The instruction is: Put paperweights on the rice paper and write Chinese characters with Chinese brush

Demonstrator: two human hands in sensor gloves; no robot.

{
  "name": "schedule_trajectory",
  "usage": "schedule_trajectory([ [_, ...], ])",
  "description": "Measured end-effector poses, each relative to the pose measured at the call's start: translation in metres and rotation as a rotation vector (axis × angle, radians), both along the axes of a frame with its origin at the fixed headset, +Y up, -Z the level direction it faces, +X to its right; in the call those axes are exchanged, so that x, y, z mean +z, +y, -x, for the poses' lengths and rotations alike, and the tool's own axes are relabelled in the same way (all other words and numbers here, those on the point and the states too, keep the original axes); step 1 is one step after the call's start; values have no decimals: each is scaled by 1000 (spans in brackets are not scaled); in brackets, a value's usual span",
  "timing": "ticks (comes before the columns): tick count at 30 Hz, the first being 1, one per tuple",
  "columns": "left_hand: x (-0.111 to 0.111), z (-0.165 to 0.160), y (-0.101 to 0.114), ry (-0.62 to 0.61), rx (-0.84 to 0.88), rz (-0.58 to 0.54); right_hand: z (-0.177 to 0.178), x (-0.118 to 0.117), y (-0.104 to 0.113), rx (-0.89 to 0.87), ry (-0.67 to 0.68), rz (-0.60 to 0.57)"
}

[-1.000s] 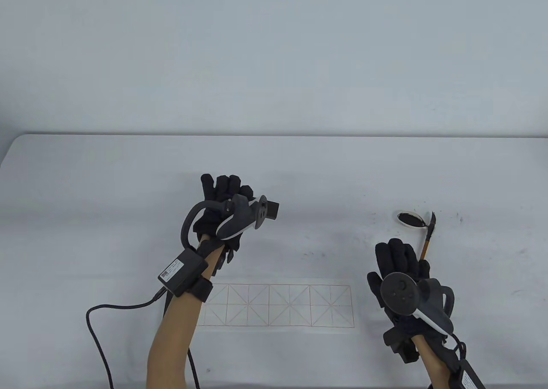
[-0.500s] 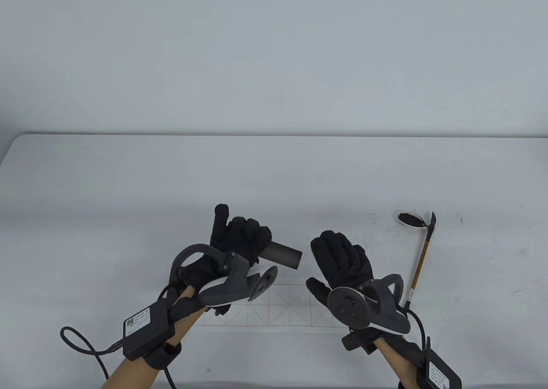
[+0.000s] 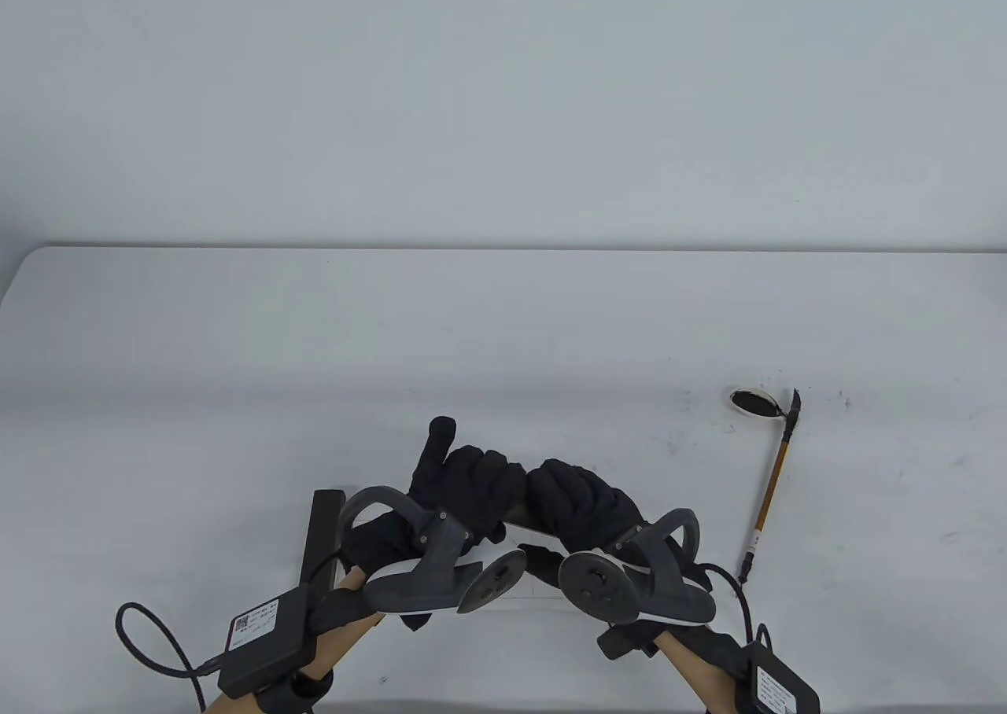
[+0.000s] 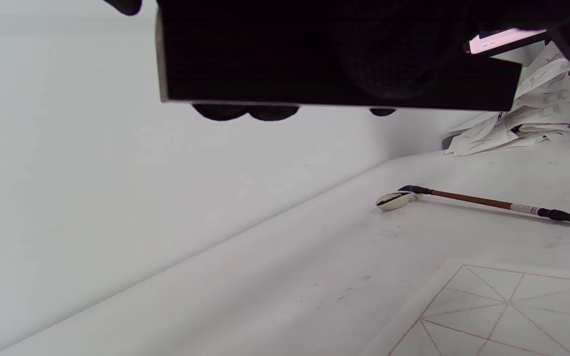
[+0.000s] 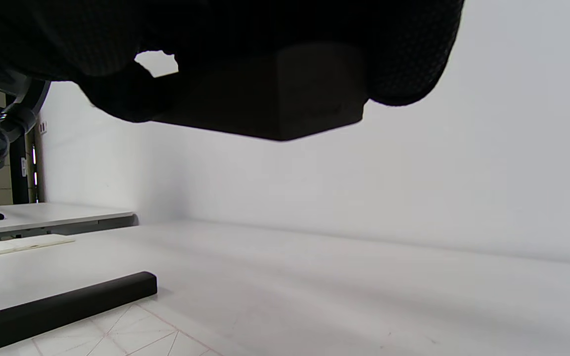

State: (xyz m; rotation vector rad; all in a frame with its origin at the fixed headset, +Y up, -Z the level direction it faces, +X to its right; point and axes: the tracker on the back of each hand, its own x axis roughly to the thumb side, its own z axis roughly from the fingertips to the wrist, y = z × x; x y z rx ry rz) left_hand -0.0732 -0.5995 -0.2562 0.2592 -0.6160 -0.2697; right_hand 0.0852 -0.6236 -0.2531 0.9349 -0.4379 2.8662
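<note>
Paperweights: 2, one on rice paper, one gripped by both hands' fingers; 1 brush.

both hands, left and right, are in black gloves. paperweights are matte black bars. rice paper is white with a thin red grid with diagonals. brush has an orange-brown handle and black tip. table is pale grey-white.

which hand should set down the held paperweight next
Right, likely: left hand and right hand both grip the black bar paperweight; another black bar lies on the gridded rice paper's left end, leaving the right end.
</note>
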Motion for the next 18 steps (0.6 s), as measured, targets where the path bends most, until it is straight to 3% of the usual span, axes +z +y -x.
schedule_trajectory([
  [9,1,-2,-6,-49,117,117,-3,1,1,18,-23,-114],
  [18,0,-8,-18,-83,70,134,0,-3,-4,115,-7,-36],
])
